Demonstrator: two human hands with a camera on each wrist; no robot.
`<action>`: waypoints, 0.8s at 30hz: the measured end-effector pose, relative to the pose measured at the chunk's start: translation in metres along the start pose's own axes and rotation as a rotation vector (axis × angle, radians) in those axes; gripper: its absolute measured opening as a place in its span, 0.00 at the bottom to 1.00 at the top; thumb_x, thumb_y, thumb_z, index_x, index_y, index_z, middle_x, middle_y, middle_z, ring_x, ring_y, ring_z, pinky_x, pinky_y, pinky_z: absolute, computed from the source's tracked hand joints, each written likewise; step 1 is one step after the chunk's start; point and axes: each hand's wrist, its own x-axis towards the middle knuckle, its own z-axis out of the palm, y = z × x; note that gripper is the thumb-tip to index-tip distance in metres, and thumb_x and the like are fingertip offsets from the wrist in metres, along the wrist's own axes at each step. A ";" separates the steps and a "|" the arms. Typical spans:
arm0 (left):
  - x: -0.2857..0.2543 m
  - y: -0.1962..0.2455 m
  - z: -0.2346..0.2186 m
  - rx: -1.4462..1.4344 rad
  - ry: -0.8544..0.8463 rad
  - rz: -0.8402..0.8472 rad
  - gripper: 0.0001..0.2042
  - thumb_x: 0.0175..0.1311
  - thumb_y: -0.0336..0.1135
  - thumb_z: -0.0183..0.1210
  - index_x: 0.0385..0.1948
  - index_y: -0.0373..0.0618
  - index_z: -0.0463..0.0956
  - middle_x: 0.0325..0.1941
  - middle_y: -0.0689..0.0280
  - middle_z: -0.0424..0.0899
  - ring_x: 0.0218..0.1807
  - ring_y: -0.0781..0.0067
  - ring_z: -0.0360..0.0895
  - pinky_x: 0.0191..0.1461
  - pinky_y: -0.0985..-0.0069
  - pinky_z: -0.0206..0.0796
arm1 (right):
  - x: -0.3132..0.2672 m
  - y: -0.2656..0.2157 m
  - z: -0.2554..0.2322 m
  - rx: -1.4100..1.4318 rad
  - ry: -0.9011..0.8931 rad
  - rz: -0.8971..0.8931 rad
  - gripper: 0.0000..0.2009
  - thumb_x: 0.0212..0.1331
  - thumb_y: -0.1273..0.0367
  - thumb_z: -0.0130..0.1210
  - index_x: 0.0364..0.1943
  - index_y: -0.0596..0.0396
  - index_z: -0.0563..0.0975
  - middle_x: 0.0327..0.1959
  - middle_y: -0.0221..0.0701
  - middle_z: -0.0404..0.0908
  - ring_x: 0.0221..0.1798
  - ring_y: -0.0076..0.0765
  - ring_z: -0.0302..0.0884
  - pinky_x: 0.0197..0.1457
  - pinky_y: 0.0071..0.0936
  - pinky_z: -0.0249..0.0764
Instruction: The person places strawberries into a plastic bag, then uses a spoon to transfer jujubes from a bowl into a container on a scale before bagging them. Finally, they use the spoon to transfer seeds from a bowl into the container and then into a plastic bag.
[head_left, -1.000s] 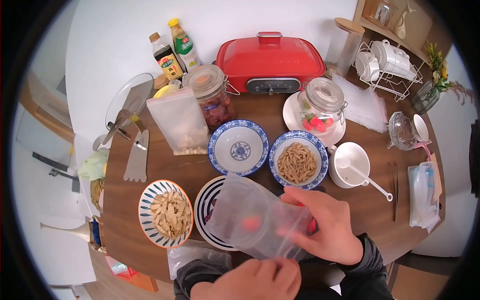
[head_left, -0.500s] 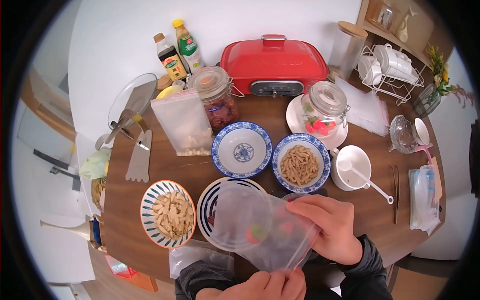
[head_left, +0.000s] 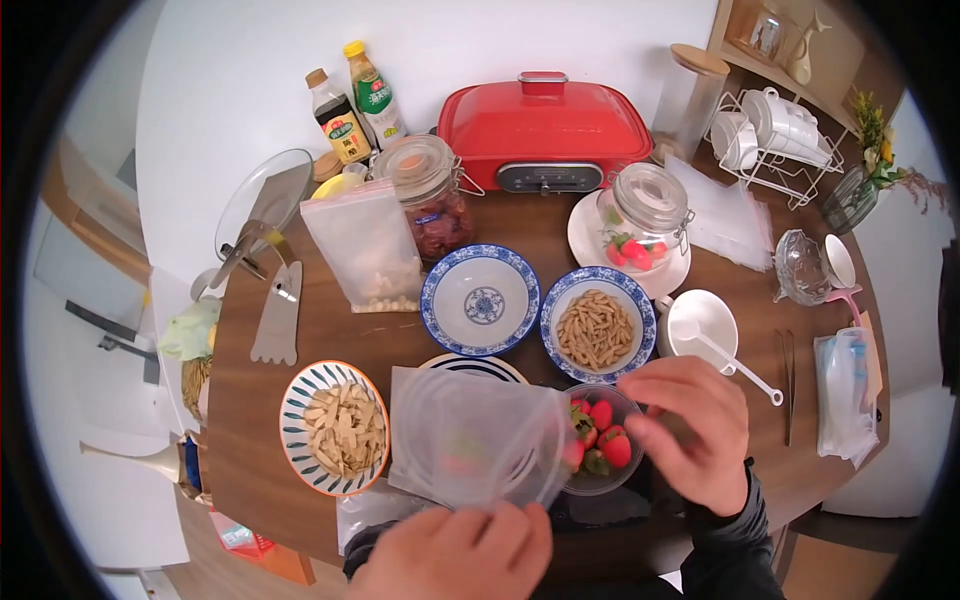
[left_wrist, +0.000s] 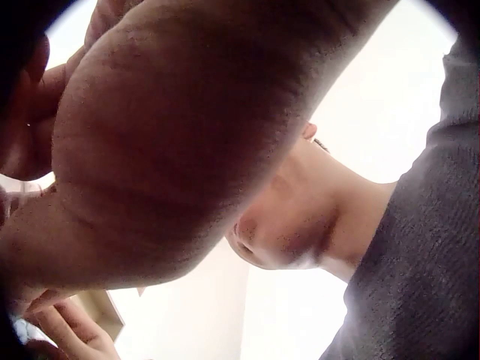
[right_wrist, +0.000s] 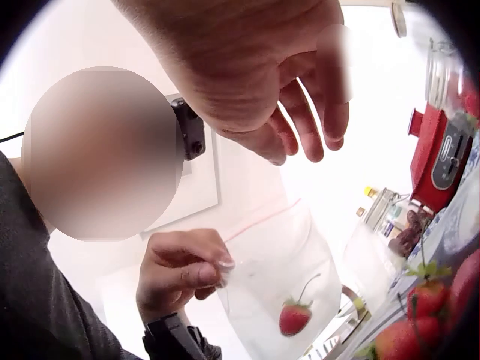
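Observation:
My left hand pinches the rim of a clear zip bag, spread over the striped plate. In the right wrist view one strawberry with its stem shows inside the bag. My right hand is off the bag, over the right rim of a clear bowl of strawberries. Its fingers are loosely bent, with nothing between them in the right wrist view. The left wrist view is mostly filled by the hand itself.
Left of the bag stands a bowl of pale slices. Behind are an empty blue-and-white bowl, one with tan finger-shaped pieces, a white mug, jars and a red electric cooker. Tweezers lie right.
My right hand has let go of the bag and moved right to the strawberry bowl, now uncovered. The left hand has shifted left with the bag.

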 end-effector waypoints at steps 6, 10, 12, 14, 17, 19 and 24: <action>-0.001 -0.015 0.001 -0.007 0.004 -0.129 0.14 0.48 0.33 0.61 0.39 0.52 0.80 0.32 0.71 0.72 0.31 0.72 0.75 0.30 0.71 0.69 | -0.002 0.023 0.012 -0.344 -0.202 -0.008 0.13 0.48 0.74 0.68 0.40 0.56 0.84 0.41 0.33 0.84 0.45 0.41 0.83 0.43 0.34 0.81; 0.001 -0.014 0.001 -0.005 -0.029 -0.066 0.14 0.48 0.33 0.60 0.40 0.51 0.80 0.33 0.71 0.72 0.31 0.72 0.75 0.30 0.71 0.68 | -0.003 0.035 0.019 -0.400 -0.297 -0.058 0.11 0.47 0.73 0.64 0.38 0.55 0.83 0.41 0.32 0.83 0.48 0.39 0.82 0.44 0.34 0.80; 0.002 -0.015 0.000 -0.042 -0.058 -0.020 0.15 0.49 0.33 0.60 0.41 0.50 0.80 0.33 0.70 0.72 0.31 0.72 0.75 0.30 0.72 0.67 | -0.005 0.042 0.018 -0.483 -0.354 -0.098 0.11 0.46 0.72 0.60 0.36 0.54 0.83 0.42 0.31 0.82 0.49 0.37 0.82 0.44 0.32 0.80; 0.003 -0.014 0.001 -0.039 -0.065 -0.016 0.15 0.49 0.33 0.60 0.41 0.50 0.80 0.33 0.70 0.72 0.31 0.72 0.75 0.30 0.72 0.67 | -0.006 0.043 0.016 -0.469 -0.342 -0.094 0.10 0.46 0.71 0.60 0.36 0.54 0.83 0.42 0.31 0.82 0.49 0.37 0.81 0.44 0.32 0.80; 0.004 -0.014 0.002 -0.042 -0.074 -0.017 0.15 0.49 0.33 0.60 0.42 0.49 0.80 0.33 0.70 0.71 0.32 0.72 0.75 0.31 0.72 0.68 | -0.002 0.037 0.015 -0.425 -0.350 -0.093 0.10 0.46 0.71 0.59 0.35 0.54 0.82 0.41 0.30 0.82 0.48 0.36 0.81 0.44 0.31 0.80; 0.004 -0.014 0.003 -0.046 -0.076 -0.012 0.16 0.49 0.33 0.59 0.43 0.49 0.80 0.33 0.70 0.71 0.32 0.72 0.75 0.31 0.72 0.68 | -0.001 0.037 0.016 -0.401 -0.361 -0.093 0.09 0.46 0.71 0.59 0.34 0.54 0.82 0.40 0.30 0.82 0.47 0.36 0.81 0.44 0.31 0.80; 0.003 -0.014 0.005 -0.043 -0.067 -0.010 0.14 0.50 0.33 0.59 0.41 0.49 0.79 0.33 0.70 0.72 0.34 0.73 0.76 0.32 0.73 0.69 | -0.001 0.037 0.014 -0.334 -0.326 -0.112 0.08 0.47 0.73 0.62 0.34 0.54 0.82 0.35 0.30 0.82 0.42 0.37 0.82 0.39 0.33 0.79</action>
